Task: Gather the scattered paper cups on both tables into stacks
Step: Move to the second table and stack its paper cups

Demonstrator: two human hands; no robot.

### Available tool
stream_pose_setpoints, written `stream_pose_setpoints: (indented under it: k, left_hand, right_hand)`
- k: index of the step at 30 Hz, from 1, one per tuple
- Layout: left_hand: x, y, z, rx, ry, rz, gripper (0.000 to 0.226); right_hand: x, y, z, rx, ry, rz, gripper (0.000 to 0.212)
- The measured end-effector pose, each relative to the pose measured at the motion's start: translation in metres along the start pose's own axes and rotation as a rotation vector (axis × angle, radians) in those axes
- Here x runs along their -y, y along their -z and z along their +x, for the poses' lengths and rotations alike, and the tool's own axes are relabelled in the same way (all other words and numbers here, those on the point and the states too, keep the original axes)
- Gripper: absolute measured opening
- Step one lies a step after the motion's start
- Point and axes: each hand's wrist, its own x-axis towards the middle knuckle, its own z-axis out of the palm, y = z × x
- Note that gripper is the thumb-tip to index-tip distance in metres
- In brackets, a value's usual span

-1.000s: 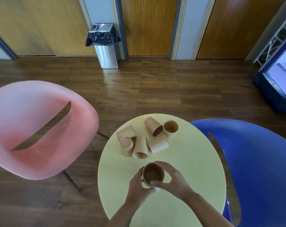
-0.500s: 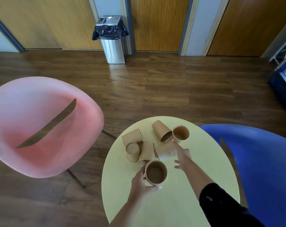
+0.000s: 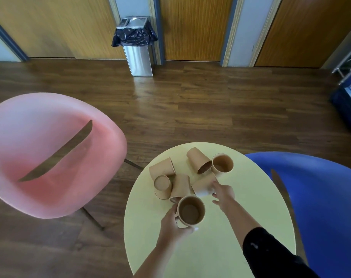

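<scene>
On the round pale-yellow desk point(image 3: 250, 207), the left hand point(image 3: 173, 225) curls its grip round an upright brown paper cup point(image 3: 191, 210), empty (no print readable). The right hand point(image 3: 222, 194), fingers spread, touches a tipped brown paper cup point(image 3: 203, 184) just beyond. Another upright empty brown cup point(image 3: 222, 163) stands farther back among other tipped ones.

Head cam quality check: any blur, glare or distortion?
Head view: strong wide-angle bending at the doors and floor edges; motion blur smears the right hand and the tipped paper cup it reaches; window glare streaks the floor before the bin.
</scene>
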Motion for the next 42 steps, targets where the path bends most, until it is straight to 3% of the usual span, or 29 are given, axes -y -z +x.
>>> stream_pose_setpoints:
  k: [11, 17, 20, 24, 30, 37, 42]
  left_hand:
    - [0.0, 0.001, -0.01, -0.007, -0.017, 0.002, 0.068]
    - [0.001, 0.001, -0.019, -0.005, -0.033, 0.025, 0.067]
    - [-0.001, 0.0, -0.024, -0.002, -0.041, 0.036, 0.066]
    - [-0.002, -0.001, -0.028, -0.005, -0.026, 0.032, 0.069]
    - [-0.001, -0.001, -0.03, 0.003, -0.016, 0.006, 0.067]
    - [-0.002, -0.002, -0.032, 0.019, 0.007, -0.042, 0.052]
    - [0.002, -0.003, -0.03, -0.01, -0.042, -0.034, 0.057]
  right_hand:
    - [-0.026, 0.051, -0.055, -0.065, 0.27, -0.059, 0.023]
    - [-0.015, 0.072, -0.116, -0.078, 0.675, -0.098, 0.021]
    - [-0.012, 0.072, -0.139, 0.031, 0.921, -0.122, 0.026]
    - [-0.017, 0.064, -0.153, 0.16, 1.181, -0.328, 0.033]
    - [-0.036, 0.054, -0.151, 0.265, 1.231, -0.536, 0.041]
    - [-0.049, 0.047, -0.142, 0.36, 1.122, -0.691, 0.066]
    - [-0.062, 0.043, -0.129, 0.334, 1.056, -0.853, 0.082]
